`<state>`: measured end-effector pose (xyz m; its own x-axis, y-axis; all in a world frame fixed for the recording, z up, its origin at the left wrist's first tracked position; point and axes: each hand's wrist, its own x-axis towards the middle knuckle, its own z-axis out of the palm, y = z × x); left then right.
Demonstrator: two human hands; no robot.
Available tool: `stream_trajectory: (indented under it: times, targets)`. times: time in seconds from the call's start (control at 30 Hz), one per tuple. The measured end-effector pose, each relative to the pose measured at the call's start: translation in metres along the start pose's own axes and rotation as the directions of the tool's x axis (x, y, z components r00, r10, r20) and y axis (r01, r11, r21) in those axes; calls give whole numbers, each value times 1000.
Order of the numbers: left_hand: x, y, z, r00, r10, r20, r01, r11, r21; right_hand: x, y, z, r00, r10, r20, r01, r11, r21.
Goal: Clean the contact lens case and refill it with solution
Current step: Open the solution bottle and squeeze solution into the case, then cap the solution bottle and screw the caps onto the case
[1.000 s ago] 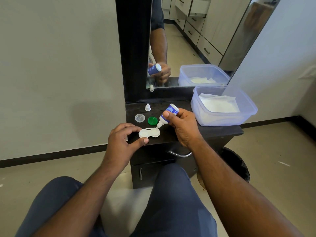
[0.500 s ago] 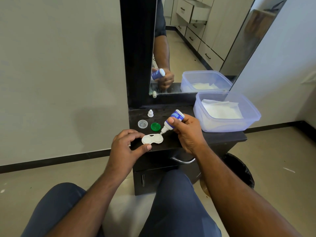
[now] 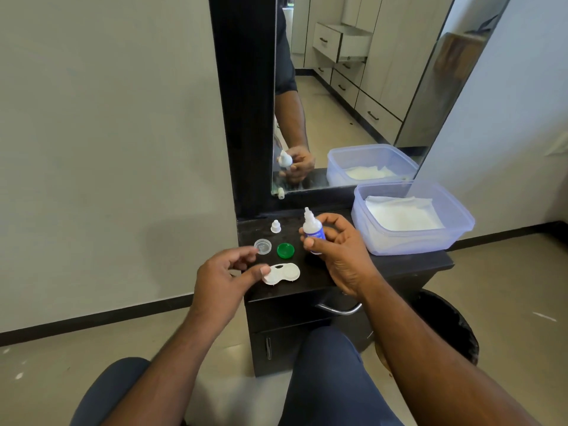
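The white contact lens case [image 3: 284, 273] lies open on the black cabinet top [image 3: 408, 265], near its front left corner. My left hand [image 3: 221, 281] hovers at the case's left end with loosely spread fingers; only the thumb tip touches the case. My right hand [image 3: 341, 256] grips the small blue-labelled solution bottle [image 3: 312, 229] upright, nozzle pointing up, above and to the right of the case. Behind the case lie a clear lid [image 3: 263, 245] and a green lid [image 3: 285, 250]. The bottle's small white cap [image 3: 275, 226] stands further back.
A clear plastic tub [image 3: 455, 229] with white tissue sits on the right of the cabinet top. A mirror [image 3: 353, 103] in a black frame rises behind. A dark bin [image 3: 451, 327] stands on the floor at the right. My knees are just below the cabinet.
My right hand has tipped the bottle from nozzle-down over the case to upright and drawn it back to the right. My left hand's fingers have loosened and lifted off the case.
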<state>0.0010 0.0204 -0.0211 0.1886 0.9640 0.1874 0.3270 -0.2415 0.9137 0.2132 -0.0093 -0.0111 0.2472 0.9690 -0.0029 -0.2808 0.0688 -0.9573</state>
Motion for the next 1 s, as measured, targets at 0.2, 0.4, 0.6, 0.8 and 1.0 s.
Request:
stream_trajectory:
  times: [0.2,0.4,0.6,0.8,1.0]
  targets:
    - [39,23,5,997,75,-30,-72,991,112,7,2,2,998,26,-49,-31,994,-101]
    - [86,30,30,985,48,164,-105,926,363,7,3,2,998,19,-58,-24,994,-103]
    - [102,36,40,973,-48,226,-88,827,555,8,3,2,998,7,-67,-13,997,-76]
    - [102,46,37,986,46,162,-111,900,421,11,5,0,996,24,-90,-32,996,-80]
    - [91,90,20,954,213,211,-240,964,112,11,5,-1,996,20,-92,-32,991,-126]
